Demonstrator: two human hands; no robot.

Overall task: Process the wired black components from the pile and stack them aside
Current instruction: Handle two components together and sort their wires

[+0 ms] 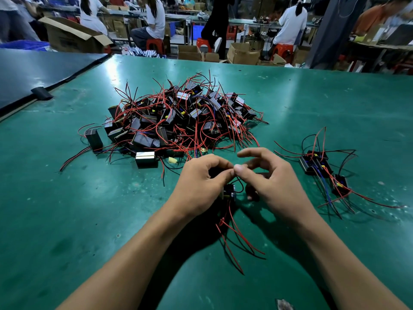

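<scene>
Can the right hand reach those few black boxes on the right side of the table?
Probably yes. Only bare green table lies between the right hand and the small stack. But it seems busy pinching a component with the left hand.

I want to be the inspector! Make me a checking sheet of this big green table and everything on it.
Surface: green table mat, scuffed and spotted.
Job's things: big pile of black box components with red and black wires mid-table; smaller group set apart on the right; one component in hand.
Clutter: yellowish tape scrap beside the pile; black tape strip at the mat's left seam.
Grippers: left hand grips the component; right hand curled, fingertips meeting the left's, what it pinches hidden.
Cables: trailing wires, red and black, run from the held component toward the person.
Surroundings: seated workers, open cardboard boxes, red stools.
</scene>
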